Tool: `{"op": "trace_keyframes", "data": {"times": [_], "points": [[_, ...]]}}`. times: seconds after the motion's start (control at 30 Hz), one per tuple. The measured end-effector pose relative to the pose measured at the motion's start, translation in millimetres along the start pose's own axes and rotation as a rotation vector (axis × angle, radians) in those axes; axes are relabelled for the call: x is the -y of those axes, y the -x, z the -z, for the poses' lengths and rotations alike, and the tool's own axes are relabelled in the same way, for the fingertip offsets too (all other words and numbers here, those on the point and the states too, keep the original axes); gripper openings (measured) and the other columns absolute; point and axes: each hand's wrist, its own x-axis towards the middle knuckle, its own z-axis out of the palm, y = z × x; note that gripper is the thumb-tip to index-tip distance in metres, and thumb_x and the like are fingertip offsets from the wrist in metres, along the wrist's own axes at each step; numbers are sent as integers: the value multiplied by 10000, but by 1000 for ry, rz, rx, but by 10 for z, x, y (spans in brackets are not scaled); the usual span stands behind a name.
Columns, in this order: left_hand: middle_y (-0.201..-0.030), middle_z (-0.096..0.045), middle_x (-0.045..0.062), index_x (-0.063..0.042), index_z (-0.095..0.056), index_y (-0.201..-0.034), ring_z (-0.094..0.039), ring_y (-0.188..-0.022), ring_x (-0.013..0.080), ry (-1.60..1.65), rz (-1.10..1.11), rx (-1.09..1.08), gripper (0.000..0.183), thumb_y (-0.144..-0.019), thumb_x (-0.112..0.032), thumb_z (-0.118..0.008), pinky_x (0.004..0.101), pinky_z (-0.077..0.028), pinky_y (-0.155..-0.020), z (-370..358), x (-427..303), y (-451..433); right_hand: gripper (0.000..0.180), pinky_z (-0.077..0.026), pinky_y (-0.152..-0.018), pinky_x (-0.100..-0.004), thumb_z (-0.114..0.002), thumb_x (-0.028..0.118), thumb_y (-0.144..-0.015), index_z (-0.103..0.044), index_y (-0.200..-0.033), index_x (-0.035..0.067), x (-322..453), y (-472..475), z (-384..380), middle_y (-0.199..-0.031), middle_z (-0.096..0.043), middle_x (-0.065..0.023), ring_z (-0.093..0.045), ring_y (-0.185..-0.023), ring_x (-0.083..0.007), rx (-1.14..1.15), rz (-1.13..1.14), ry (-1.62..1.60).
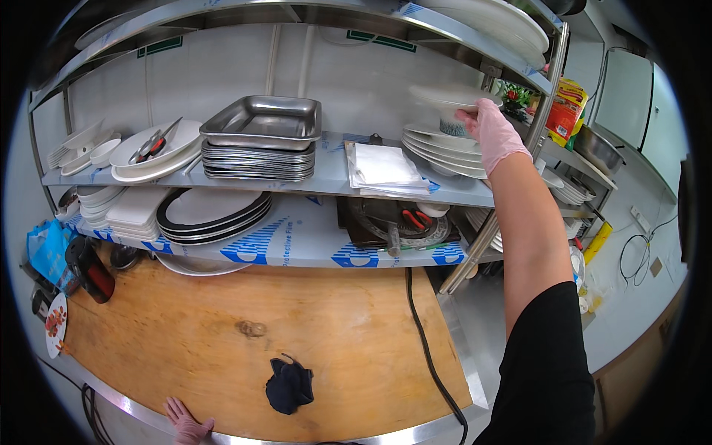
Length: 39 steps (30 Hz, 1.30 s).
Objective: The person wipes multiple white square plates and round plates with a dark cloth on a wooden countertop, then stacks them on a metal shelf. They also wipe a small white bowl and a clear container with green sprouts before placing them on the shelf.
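My right hand (494,130), in a thin pink glove, reaches up to the middle shelf and grips the rim of a wide white dish (453,97). The dish is slightly blurred and sits above a stack of white plates (445,153). Between dish and stack shows a small blue-patterned vessel (453,124), partly behind my fingers; whether it touches the dish I cannot tell. My left hand (189,424), also gloved in pink, rests with spread fingers at the front edge of the wooden worktop (356,311) and holds nothing. A crumpled dark cloth item (290,385) lies on the worktop.
Metal trays (261,119) and folded white cloths or papers (386,167) occupy the middle shelf. Black-rimmed plates (214,214) and red-handled scissors (416,219) lie below. A black cable (420,334) crosses the worktop's right side. A dark red kettle (92,270) stands left.
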Motion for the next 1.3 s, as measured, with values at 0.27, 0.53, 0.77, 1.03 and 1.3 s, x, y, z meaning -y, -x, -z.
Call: {"op": "trace_keyframes", "data": {"times": [0.27,0.53,0.77,1.03,1.3], "points": [[-1529,9,229,54,-5,-1451,53,-1418,385,235,67,2,1361,-504,-555,-769,478,-17,-1141,-321,109,-171,299,-444,-380,-169,-336,129,-921,-504,-1067,-71,-17,-147,-51,-886,-643,-274,-619,-533,-126,-69,-116,37],[-1532,21,227,55,-7,-1452,65,-1418,384,241,84,26,1370,-495,-566,-766,468,-14,-1143,-202,27,-170,313,-503,-414,-179,-345,131,-927,-482,-1052,-121,-17,-124,19,-866,-635,-286,-612,-508,-139,-25,-132,-23],[-1535,28,220,46,-9,-1456,71,-1419,380,247,103,30,1373,-490,-569,-767,470,-16,-1143,-237,40,-185,300,-523,-450,-203,-464,211,-922,-532,-1044,-54,-20,-12,63,-891,-645,-210,-634,-594,-164,-84,-9,143],[-1537,24,214,46,-4,-1455,70,-1421,377,274,99,37,1354,-509,-561,-758,465,-18,-1140,-94,-26,-125,277,-474,-464,-292,-567,286,-861,-606,-999,49,12,-327,105,-835,-631,-97,-605,-565,-174,-257,21,564],[-1538,17,215,39,-10,-1458,69,-1420,380,304,78,4,1357,-494,-545,-764,483,-18,-1135,-169,15,-131,544,-506,-668,-352,-630,443,-785,-597,-1111,8,8,-390,336,-859,-651,-142,-647,-676,-227,-162,91,697]]}}
